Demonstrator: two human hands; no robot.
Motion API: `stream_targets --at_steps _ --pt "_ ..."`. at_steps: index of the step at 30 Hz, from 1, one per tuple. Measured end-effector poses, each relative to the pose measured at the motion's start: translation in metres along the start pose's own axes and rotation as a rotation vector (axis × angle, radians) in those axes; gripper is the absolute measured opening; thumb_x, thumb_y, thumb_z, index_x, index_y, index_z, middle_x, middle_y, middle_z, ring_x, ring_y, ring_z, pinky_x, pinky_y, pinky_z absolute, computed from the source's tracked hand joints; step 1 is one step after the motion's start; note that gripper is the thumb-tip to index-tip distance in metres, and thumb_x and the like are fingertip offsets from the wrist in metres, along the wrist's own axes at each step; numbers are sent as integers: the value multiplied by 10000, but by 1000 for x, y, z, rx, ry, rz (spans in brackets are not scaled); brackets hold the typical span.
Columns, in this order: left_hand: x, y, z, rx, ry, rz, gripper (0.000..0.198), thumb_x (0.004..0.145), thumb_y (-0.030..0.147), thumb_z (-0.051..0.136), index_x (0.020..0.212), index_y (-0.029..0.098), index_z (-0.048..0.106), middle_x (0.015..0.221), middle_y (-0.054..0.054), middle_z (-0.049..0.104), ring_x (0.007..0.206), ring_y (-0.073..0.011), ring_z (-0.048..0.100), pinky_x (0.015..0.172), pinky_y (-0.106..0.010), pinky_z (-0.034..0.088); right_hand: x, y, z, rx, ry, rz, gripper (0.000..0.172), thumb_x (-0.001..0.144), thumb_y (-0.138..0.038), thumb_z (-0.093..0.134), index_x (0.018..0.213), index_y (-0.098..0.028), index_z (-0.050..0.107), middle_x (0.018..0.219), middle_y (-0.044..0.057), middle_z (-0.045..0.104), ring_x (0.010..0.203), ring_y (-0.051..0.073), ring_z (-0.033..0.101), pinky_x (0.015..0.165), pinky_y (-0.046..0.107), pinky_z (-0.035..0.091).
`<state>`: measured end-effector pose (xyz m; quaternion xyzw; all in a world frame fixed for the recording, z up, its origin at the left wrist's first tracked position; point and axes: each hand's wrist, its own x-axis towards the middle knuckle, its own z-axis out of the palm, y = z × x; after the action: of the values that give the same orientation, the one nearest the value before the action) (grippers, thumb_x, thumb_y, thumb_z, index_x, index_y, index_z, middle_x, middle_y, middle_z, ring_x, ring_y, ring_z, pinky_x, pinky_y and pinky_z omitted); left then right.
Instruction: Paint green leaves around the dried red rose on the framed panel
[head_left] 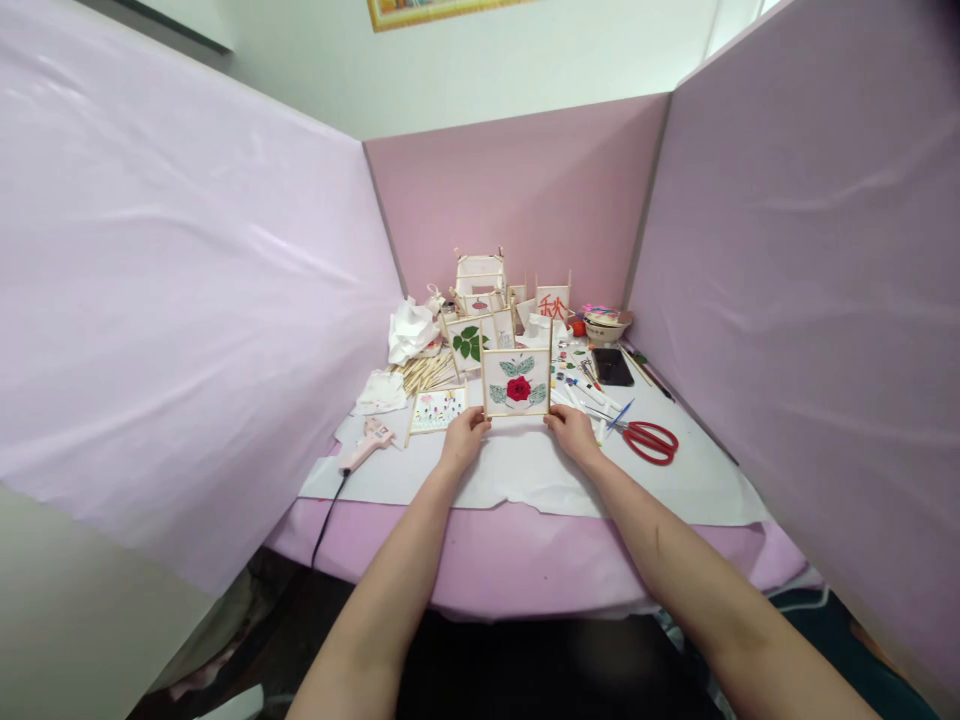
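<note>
A small stick-framed panel point(517, 384) with a red rose and green leaves is upright above the white paper, facing me. My left hand point(466, 436) pinches its lower left corner, and my right hand point(571, 430) pinches the lower right corner. Behind it to the left leans a framed panel with green leaves point(466, 344). A panel with small colourful flowers point(438, 410) lies flat beside my left hand. Red-handled scissors point(651, 442) and a blue pen point(621, 414) lie to the right of my right hand.
A pink glue gun point(366, 446) with a black cord lies left, near thin sticks point(427, 374) and crumpled tissue point(412, 332). At the back stand a stick lantern frame point(480, 268) and a panel with a red character point(553, 304). A bowl point(604, 330) and black phone point(613, 367) sit right.
</note>
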<state>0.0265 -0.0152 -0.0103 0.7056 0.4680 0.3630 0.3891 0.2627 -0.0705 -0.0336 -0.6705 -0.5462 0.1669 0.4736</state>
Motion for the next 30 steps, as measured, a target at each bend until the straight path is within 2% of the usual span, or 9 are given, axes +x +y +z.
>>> stream_targets --at_steps 14,30 --pt "-6 -8 -5 -37 29 -93 337 1000 369 659 1272 169 656 1258 -106 688 1054 -231 697 899 -446 612 -1 -1 2 80 -59 -21 293 810 -368 547 930 -210 763 862 59 791 800 232 669 793 334 475" --pt "-4 -15 -2 -93 33 -108 349 996 370 665 1278 164 652 1256 -106 687 1054 -234 697 895 -448 613 2 7 6 94 -50 -45 291 800 -388 554 889 -212 768 817 53 784 767 227 649 771 333 470"
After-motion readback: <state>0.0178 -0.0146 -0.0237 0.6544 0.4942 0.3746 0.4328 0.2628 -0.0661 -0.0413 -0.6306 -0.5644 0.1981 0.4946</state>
